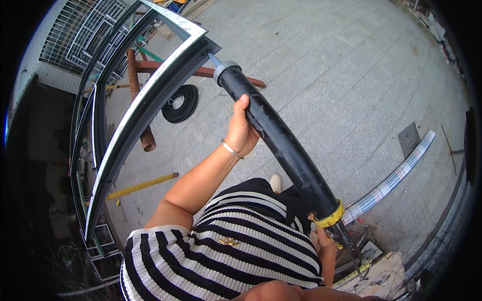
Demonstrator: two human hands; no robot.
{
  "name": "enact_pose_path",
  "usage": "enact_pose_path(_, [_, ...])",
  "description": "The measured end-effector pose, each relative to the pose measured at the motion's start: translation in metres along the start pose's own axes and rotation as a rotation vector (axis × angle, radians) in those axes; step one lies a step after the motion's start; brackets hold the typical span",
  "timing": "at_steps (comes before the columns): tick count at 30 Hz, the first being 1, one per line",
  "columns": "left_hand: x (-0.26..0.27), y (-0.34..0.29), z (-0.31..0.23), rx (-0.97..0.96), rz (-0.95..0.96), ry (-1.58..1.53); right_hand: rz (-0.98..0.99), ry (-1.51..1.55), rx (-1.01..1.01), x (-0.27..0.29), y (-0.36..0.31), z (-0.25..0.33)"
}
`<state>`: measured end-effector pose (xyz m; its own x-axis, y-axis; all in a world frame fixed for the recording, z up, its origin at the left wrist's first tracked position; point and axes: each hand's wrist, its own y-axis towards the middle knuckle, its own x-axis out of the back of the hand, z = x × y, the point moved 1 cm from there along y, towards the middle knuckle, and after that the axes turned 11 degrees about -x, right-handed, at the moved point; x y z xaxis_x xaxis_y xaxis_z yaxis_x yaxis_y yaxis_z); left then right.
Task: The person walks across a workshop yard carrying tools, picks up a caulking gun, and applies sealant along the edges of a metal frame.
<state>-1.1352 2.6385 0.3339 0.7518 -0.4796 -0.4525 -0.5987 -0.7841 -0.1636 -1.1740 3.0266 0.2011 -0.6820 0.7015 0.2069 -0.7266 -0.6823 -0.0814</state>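
Observation:
A long black caulking gun slants across the middle, from upper left to lower right. My left hand is wrapped round its barrel from below, with the thumb along the side. At the gun's yellow-ringed rear end, my right hand grips the handle; its fingers are partly hidden. The grey-blue nozzle reaches the corner of a dark window frame with white film on its top face. Whether the tip touches the frame, and whether any sealant comes out, I cannot tell.
Beyond the frame lie a black coil, a rusty pipe and a red beam. A yellow bar extends under the frame. Bundled shiny tubes lie at right, near a dark plate. Metal grilles stand at far left.

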Motion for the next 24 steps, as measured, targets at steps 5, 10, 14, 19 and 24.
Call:
enact_pose_path(5, [0.000, 0.003, -0.002, -0.006, 0.010, 0.051, 0.041, 0.107, -0.162, -0.004, -0.002, -0.002])
enact_pose_path(10, [0.001, 0.003, -0.004, -0.006, 0.004, 0.053, 0.048, 0.192, 0.016, -0.008, 0.014, 0.000])
enact_pose_path(14, [-0.001, 0.003, -0.005, 0.004, 0.074, -0.116, 0.074, -0.046, 0.125, 0.004, 0.023, 0.017])
enact_pose_path(19, [-0.012, 0.004, -0.002, -0.036, 0.154, -0.294, 0.043, -0.179, 0.340, 0.047, 0.056, 0.066])
enact_pose_path(24, [-0.035, 0.015, 0.006, -0.079, -0.036, -0.278, 0.142, 0.021, 0.164, 0.082, 0.105, 0.085])
